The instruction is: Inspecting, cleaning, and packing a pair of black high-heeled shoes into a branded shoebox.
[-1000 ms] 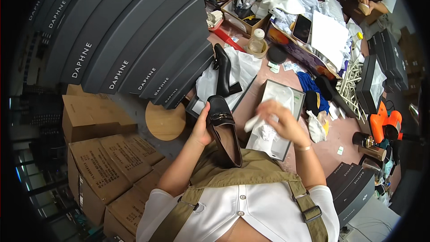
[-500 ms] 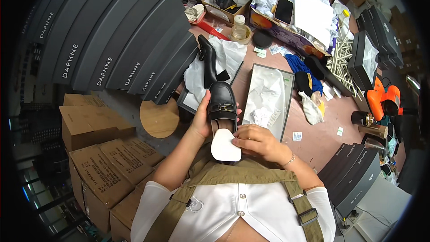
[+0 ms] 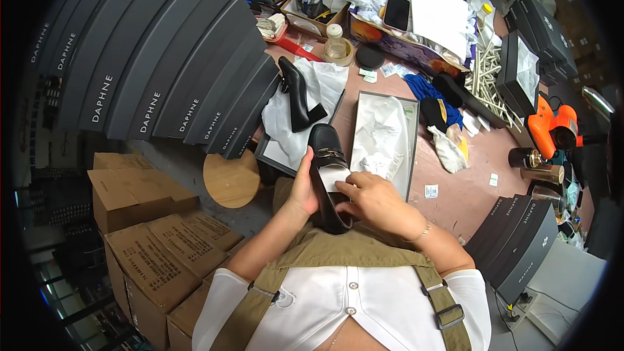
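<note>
A black loafer [image 3: 324,136] with a metal bit across its upper lies in front of my body, toe pointing away. My left hand [image 3: 303,192] grips it along the left side. A flat white insert [image 3: 330,177] is partly inside the shoe's opening, its front hidden under the upper. On the insert rest the fingers of my right hand [image 3: 376,201], bent over the opening; the thumb is by the heel end. Just beyond, the matching black shoe [image 3: 296,94] lies on its side on white tissue [image 3: 331,77] in a shoebox.
An open grey box [image 3: 412,140] with crumpled tissue sits to the right. Stacked dark shoeboxes [image 3: 156,58] rise at left, above brown cartons [image 3: 149,253]. Farther back are a small bottle [image 3: 335,42], a phone [image 3: 396,13] and white sticks [image 3: 484,68]. An orange tool [image 3: 545,127] stands far right.
The white insert has moved forward into the shoe, uncovering the heel. My right hand has followed it over the opening. The shoe has tilted slightly, and the whole view has shifted a little.
</note>
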A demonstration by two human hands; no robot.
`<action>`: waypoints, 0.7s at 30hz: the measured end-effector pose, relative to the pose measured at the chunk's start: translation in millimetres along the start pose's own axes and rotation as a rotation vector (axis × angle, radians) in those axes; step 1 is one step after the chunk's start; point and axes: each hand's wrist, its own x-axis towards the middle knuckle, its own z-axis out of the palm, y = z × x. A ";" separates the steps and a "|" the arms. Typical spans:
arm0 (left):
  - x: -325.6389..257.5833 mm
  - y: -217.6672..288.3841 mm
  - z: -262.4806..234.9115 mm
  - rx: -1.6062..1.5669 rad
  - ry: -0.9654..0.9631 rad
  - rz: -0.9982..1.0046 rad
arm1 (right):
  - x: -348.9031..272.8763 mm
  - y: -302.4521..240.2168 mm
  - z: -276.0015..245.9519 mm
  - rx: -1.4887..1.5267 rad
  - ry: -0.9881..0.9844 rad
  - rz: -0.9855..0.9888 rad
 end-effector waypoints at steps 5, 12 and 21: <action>0.7 2.5 13.2 -0.001 0.098 -0.029 | 32.7 11.5 48.4 -0.084 0.149 0.064; 4.1 2.9 -16.2 0.058 0.198 0.167 | 29.7 27.8 53.5 0.202 0.055 -0.006; 27.8 11.5 -13.2 -0.200 -0.005 -0.144 | -45.4 141.2 101.0 -0.532 -0.044 0.257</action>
